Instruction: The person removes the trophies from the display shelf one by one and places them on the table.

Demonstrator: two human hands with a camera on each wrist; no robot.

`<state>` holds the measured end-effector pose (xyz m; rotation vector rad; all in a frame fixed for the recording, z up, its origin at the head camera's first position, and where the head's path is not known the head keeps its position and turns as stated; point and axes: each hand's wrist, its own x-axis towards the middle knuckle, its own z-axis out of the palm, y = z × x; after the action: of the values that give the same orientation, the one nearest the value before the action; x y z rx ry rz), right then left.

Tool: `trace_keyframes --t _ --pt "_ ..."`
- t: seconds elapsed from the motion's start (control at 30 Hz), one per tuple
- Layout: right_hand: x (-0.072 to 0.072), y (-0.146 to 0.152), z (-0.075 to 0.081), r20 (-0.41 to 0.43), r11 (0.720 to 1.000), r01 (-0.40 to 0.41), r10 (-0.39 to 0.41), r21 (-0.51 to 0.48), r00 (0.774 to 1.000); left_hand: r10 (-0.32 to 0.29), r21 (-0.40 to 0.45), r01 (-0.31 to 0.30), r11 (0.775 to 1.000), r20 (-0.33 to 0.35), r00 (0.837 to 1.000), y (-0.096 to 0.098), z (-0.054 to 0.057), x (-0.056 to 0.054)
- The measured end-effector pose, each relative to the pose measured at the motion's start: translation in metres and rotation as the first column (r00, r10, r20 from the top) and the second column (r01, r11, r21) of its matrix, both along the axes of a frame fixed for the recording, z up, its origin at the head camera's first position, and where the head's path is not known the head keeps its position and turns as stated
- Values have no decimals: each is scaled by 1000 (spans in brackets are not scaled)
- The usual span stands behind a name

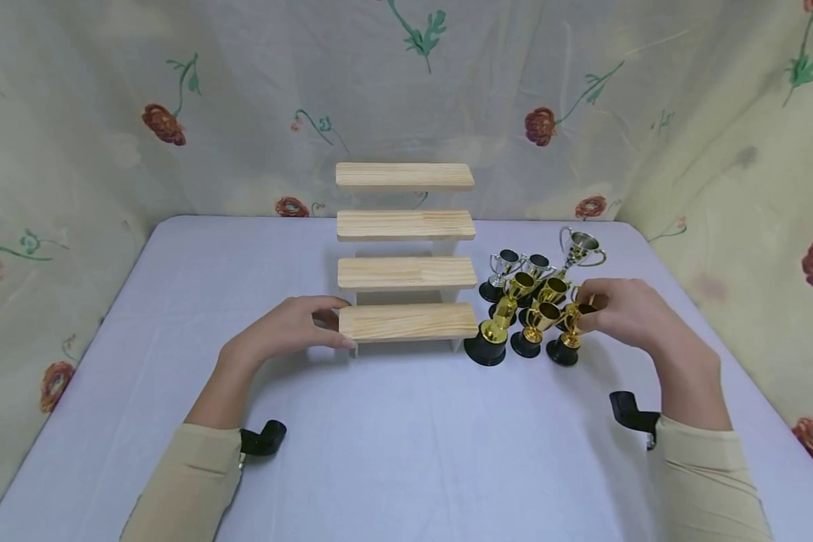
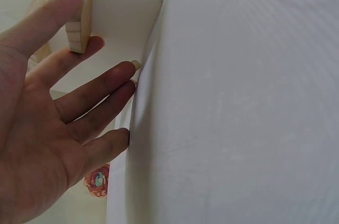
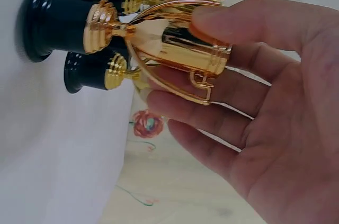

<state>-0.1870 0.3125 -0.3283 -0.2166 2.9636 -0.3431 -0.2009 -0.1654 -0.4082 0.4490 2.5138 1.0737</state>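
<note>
At the left end of the lowest board of a four-step wooden display stand, my left hand pinches the board. The left wrist view has its thumb on one face of that board and the index finger on the other, with the remaining fingers spread beside the white side support. On the right, my right hand holds a small gold trophy cup by its bowl, thumb on the near side and fingers behind. Its black base is close over the cloth, at the group's front right corner.
Several more trophies crowd right of the stand: gold cups, a gold figure-shaped trophy on a black base, small silver cups and a larger silver cup. White cloth covers the table. Flowered curtains enclose it.
</note>
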Motion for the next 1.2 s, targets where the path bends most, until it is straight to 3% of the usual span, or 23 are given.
trace_keyframes --t 0.53,1.2 --pt "2 -2 0 -3 1000 -21 21 17 1000 -8 11 8 1000 11 1000 0 -1 0" --pt "7 6 5 82 998 -44 47 -43 996 3 -7 -3 1000 5 1000 0 0 -1"
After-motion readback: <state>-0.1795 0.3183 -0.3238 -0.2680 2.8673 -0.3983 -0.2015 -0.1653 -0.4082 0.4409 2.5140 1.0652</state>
